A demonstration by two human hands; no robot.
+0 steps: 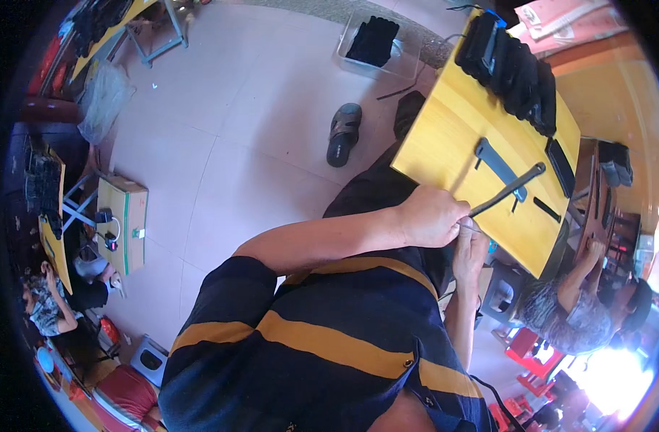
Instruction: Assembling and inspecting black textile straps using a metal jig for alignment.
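Both my hands are together at the near edge of a yellow wooden table (445,137). My left hand (434,217) is closed around the near end of a narrow black strap (508,191), whose far part stretches out over the tabletop. Just beside it, my right hand (471,248) is closed with its fingertips at the same end, where a thin strip shows between the hands. Exactly how the fingers grip there is partly hidden. Beyond the strap lies a flat, dark grey strap-like piece (496,164). A short black strip (547,209) rests to its right.
Bundled black pieces (513,75) line the table's far side, near a black flat case-like object (560,167). On the floor are a clear bin (344,56) with black items, a sandal (343,135) and a cardboard box (124,223). Another person (571,317) sits at the right.
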